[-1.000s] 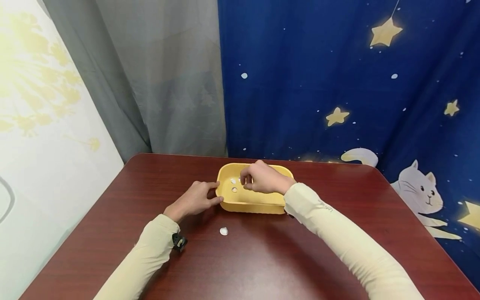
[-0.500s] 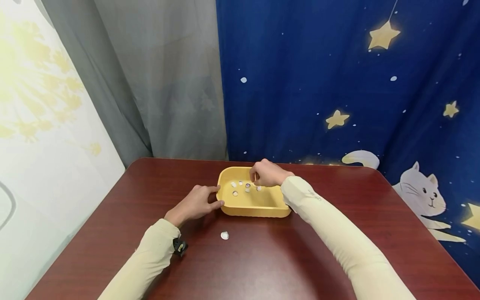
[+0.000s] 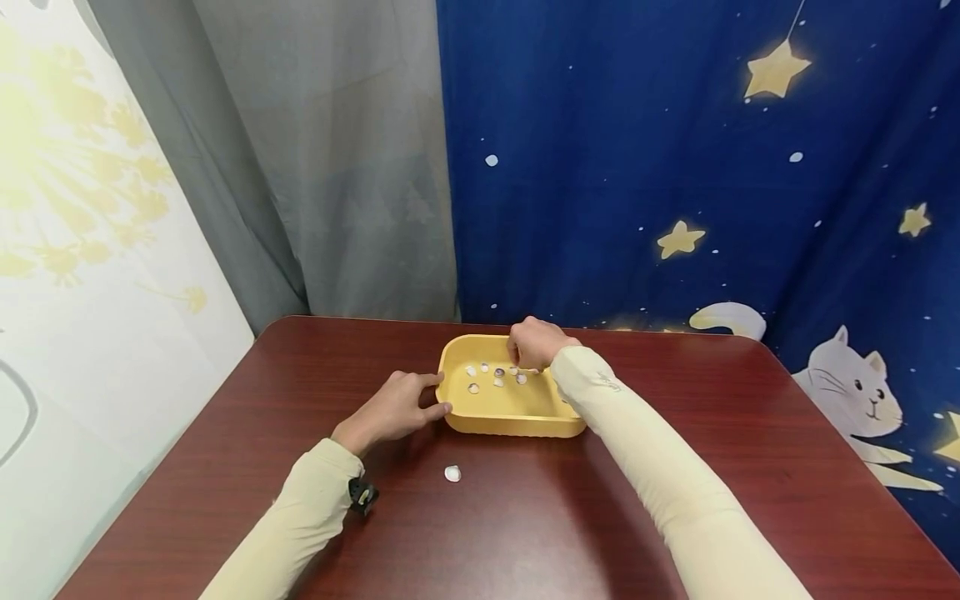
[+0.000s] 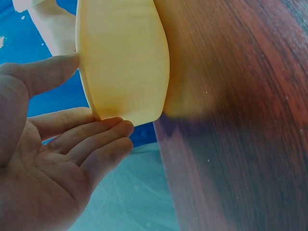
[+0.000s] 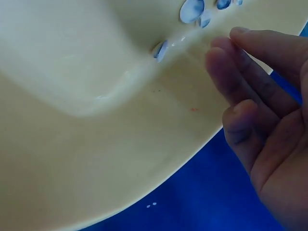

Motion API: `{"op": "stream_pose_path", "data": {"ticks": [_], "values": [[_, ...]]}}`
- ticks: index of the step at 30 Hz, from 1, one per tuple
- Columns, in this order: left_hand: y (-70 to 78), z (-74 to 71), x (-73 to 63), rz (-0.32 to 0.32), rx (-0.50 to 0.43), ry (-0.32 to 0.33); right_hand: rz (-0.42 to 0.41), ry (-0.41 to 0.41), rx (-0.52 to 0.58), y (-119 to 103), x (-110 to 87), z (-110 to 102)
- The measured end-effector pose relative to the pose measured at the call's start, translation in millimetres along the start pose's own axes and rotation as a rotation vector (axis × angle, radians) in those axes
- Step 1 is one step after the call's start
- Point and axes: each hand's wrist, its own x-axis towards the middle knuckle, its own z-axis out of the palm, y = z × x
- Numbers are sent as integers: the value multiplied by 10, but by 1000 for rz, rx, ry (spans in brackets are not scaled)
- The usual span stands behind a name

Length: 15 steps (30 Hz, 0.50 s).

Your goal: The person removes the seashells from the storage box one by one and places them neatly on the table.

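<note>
A yellow tub (image 3: 517, 425) stands toward the back of the table, with several small seashells (image 3: 498, 372) scattered on its floor. My left hand (image 3: 397, 407) touches the tub's left end from outside. In the left wrist view its thumb meets the rim and its other fingers lie loosely against the yellow wall (image 4: 125, 62). Over the tub's back side, my right hand (image 3: 538, 342) reaches down inside. The right wrist view has its fingers (image 5: 221, 67) bent over the wall near the shells (image 5: 192, 10), with nothing visible between them.
One white seashell (image 3: 452, 473) lies on the dark red table (image 3: 510, 517) in front of the tub. A black device (image 3: 363, 495) is strapped on the left wrist. Behind the table's far edge hang a grey curtain (image 3: 360, 167) and a blue curtain (image 3: 600, 167).
My right hand has shifted a little to the right inside the tub, leaving more shells in sight. My left hand stays at the tub's left end. The head view has tilted slightly.
</note>
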Motion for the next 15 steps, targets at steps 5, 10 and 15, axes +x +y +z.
{"op": "stream_pose_path", "data": {"ticks": [5, 10, 15], "values": [[-11, 19, -1, 9, -2, 6, 153, -39, -120, 5, 58, 37], [-17, 27, -1, -3, -7, 4, 240, -54, -152, 35, 98, 100], [-16, 15, 1, -2, -8, 6, 251, -15, -145, 61, 113, 160]]}}
